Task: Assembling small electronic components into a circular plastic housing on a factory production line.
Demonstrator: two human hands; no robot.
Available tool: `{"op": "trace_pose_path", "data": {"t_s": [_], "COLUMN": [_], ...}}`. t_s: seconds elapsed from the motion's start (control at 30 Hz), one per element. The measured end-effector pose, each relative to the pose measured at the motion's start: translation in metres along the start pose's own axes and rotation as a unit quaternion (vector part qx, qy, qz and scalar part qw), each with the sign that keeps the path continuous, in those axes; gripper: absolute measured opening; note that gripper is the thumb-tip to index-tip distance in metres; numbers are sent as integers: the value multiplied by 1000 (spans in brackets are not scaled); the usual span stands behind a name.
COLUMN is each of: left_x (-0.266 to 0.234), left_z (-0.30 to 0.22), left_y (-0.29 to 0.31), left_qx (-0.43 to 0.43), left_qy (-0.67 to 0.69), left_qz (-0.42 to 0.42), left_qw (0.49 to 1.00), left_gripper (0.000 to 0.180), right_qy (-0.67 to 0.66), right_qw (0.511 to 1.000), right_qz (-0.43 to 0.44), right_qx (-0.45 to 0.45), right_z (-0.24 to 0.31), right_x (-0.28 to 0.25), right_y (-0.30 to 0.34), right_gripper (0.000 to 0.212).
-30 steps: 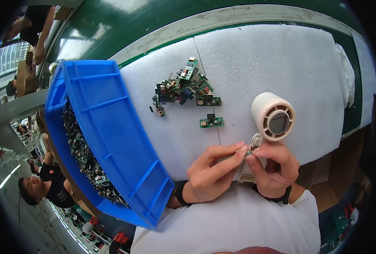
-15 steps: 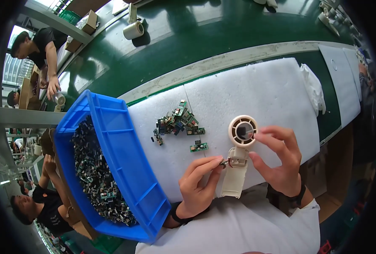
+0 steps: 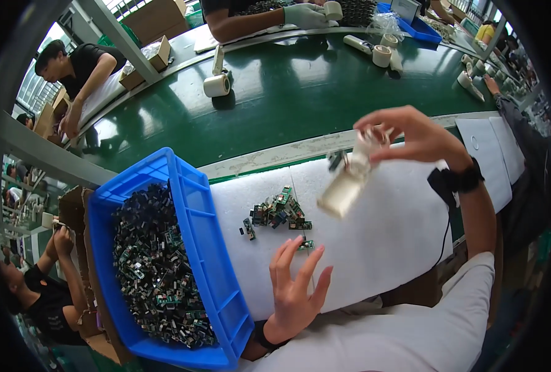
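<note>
My right hand [image 3: 415,137] is closed round the head end of a cream handheld fan [image 3: 342,194], holding it in the air above the far part of the white foam sheet [image 3: 374,254]. Motion blurs the fan, and its hollow handle half points toward me. A small dark circuit board [image 3: 335,161] appears to hang at its left side. Nothing is in my left hand [image 3: 293,296]; its fingers are spread, with the tips beside a single green circuit board [image 3: 306,245]. Just beyond lies a small pile of similar circuit boards [image 3: 280,209].
A blue bin [image 3: 208,248] full of circuit boards stands at my left. Past the foam runs a green conveyor belt [image 3: 263,102] carrying several cream fans [image 3: 216,85]. Co-workers sit across the belt and at the left. A black cable [image 3: 447,229] hangs near my right arm.
My right hand has lifted the fan off the foam and carried it away from me. My left hand has let go of the small part at the fan's wires and opened. The view has shifted.
</note>
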State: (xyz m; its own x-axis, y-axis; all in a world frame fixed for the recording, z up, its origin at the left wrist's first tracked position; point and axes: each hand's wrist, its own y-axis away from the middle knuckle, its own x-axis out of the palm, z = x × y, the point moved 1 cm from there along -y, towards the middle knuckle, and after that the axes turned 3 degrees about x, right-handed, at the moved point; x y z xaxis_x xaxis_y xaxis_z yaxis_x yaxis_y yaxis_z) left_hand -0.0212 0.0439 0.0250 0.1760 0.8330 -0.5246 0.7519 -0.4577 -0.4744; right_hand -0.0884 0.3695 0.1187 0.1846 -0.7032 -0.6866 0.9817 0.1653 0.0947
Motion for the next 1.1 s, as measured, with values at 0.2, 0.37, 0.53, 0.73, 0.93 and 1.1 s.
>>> {"op": "trace_pose_path", "data": {"t_s": [0.2,0.37,0.53,0.73,0.93,1.1], "left_x": [10,7,7,10,9,10], "left_z": [3,14,16,16,14,12], "left_y": [-2,4,2,-4,-5,-1], "left_qx": [8,4,0,-8,8,19], "left_qy": [-91,-53,-3,35,4,-10], "left_qz": [57,52,46,25,40,46], "left_qw": [994,997,999,999,999,999], "left_gripper": [39,34,31,31,31,32], "right_qy": [45,21,313,320,317,305], "right_qw": [961,950,810,770,795,779], "right_qz": [-212,-214,-431,-379,-338,-392], "right_qx": [172,226,244,401,390,382], "right_z": [-115,-154,-222,-242,-237,-233], "right_x": [-45,-56,-95,-104,-95,-81], "right_y": [-85,-132,-118,-102,-106,-108], "right_gripper": [63,64,57,60,55,53]}}
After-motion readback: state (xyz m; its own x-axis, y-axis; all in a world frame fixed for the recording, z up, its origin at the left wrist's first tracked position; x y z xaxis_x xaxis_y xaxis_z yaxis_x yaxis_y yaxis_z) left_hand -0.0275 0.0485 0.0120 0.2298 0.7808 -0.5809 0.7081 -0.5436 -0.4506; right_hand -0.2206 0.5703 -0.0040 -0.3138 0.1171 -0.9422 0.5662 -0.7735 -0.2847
